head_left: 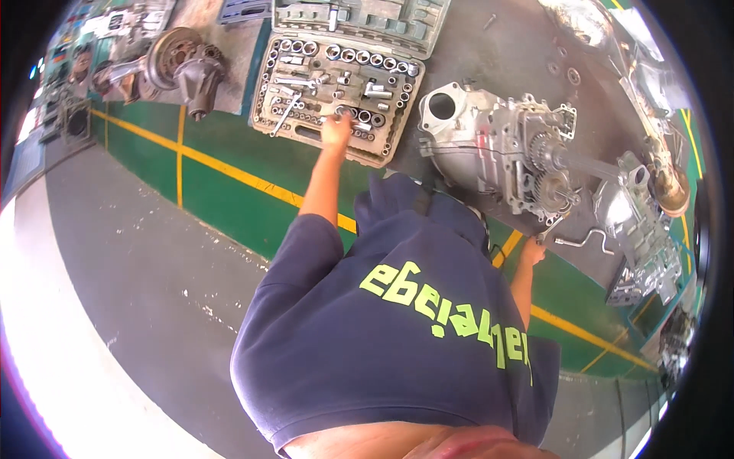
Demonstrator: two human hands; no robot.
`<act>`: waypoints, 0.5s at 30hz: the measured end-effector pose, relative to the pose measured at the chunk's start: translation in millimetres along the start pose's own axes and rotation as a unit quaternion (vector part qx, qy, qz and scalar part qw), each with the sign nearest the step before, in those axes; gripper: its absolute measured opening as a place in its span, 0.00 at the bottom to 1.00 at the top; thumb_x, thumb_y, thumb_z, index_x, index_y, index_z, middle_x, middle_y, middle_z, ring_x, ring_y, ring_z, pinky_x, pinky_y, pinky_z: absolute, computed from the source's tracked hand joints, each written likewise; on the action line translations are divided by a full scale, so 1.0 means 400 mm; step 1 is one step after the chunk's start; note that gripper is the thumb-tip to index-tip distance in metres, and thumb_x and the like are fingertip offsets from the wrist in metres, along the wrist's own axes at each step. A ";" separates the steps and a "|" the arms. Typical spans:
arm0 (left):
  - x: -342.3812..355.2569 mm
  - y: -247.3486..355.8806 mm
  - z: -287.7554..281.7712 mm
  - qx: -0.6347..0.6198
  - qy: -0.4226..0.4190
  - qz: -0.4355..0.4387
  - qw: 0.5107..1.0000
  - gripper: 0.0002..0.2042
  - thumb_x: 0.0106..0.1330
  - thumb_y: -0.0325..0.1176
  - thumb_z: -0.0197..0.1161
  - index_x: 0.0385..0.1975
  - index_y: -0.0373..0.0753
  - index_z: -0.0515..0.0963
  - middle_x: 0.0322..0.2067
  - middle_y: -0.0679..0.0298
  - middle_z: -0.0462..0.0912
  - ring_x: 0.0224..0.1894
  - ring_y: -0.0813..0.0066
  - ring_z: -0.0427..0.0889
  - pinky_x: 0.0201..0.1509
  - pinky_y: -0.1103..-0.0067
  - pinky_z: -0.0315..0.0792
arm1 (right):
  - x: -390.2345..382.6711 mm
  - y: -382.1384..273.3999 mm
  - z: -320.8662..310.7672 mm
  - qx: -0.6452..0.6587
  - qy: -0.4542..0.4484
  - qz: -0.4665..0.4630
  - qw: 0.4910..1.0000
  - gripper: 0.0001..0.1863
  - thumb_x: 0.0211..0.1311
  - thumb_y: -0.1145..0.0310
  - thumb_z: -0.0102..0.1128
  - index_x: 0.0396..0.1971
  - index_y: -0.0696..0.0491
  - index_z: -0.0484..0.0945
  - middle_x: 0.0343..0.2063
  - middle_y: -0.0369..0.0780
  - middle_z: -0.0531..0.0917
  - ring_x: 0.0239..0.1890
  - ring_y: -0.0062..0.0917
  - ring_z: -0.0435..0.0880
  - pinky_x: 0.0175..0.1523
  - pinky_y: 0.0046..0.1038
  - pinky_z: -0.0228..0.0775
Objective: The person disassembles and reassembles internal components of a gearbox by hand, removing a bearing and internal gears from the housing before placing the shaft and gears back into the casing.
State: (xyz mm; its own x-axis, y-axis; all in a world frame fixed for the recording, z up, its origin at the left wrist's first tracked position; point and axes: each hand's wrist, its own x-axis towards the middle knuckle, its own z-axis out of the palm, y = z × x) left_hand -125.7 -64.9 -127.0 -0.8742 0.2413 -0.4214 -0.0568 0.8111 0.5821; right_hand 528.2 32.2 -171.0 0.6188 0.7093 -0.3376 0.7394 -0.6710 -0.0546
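An open socket set case [306, 134] lies at the table's front edge, with rows of silver sockets and drive pieces in its tray. My left hand [336, 131] reaches into its front part, fingers drawn together among the larger sockets; what they grip is too small to make out. A combination wrench [286, 115] lies slantwise across the tray, left of this hand. My right hand [533, 251] is closed at the table edge around a slim metal hand tool [552, 227], whose exact kind is unclear. Just beyond it sits a gearbox [489, 145] with exposed gears.
Right of my right hand lies a bent metal bar [589, 243]. Farther right is a cast housing [638, 222]. A rusty axle assembly [200, 76] stands on the left-hand table. Small rings [573, 75] lie behind the gearbox. Yellow lines [245, 180] cross the green floor.
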 end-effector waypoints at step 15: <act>0.622 0.077 -0.051 0.047 0.013 0.038 0.998 0.19 0.64 0.46 0.66 0.42 0.35 0.86 0.39 0.50 0.88 0.41 0.56 0.87 0.48 0.67 0.76 | -0.488 0.064 0.083 0.148 -0.179 0.019 0.973 0.25 0.64 0.60 0.61 0.55 0.62 0.77 0.51 0.51 0.83 0.52 0.38 0.83 0.59 0.33 0.71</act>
State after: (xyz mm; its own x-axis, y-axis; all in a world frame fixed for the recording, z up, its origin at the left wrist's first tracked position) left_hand -354.8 9.2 -199.8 -0.8862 0.2915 -0.3601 0.0549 0.8378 0.5432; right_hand 417.6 -130.5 -137.7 0.4730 0.5983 -0.6467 0.5772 -0.7650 -0.2856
